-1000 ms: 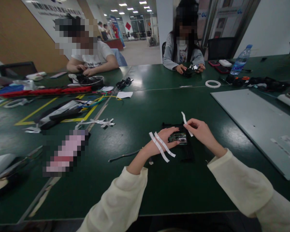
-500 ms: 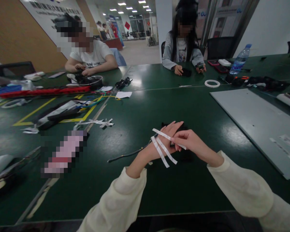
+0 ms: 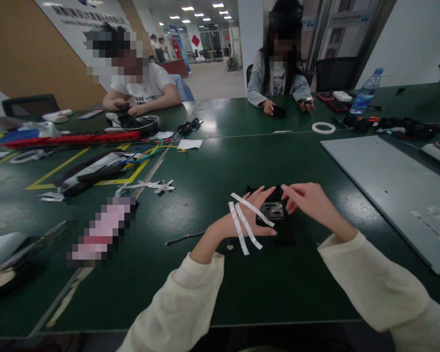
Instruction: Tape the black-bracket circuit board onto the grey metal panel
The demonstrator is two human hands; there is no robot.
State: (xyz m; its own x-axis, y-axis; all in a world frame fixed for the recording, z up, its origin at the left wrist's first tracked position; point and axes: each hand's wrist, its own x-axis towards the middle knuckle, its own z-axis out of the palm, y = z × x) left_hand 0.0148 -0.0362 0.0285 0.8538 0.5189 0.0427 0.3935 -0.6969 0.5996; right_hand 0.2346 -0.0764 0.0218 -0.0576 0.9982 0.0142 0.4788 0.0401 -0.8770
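Note:
Three white tape strips lie across the back of my left hand, their ends sticking out past it. That hand is open, its fingers and thumb stretched apart beside a small circuit board with a metal part on it. Around and under the board is a black case, partly covered by my left hand. At the case's upper right, my right hand has its fingertips bent together in a pinch; whatever is between them, if anything, is too small to make out. A dark cable runs out to the left from behind my left wrist.
A phone lies to the left, near crumpled tape pieces. On the right are a large grey panel, a white tape roll and a water bottle. Two people sit across the table, handling small objects.
My right hand has let go of the third strip, which now lies across my left hand, and moved right and up to the case's edge. The circuit board has come into view.

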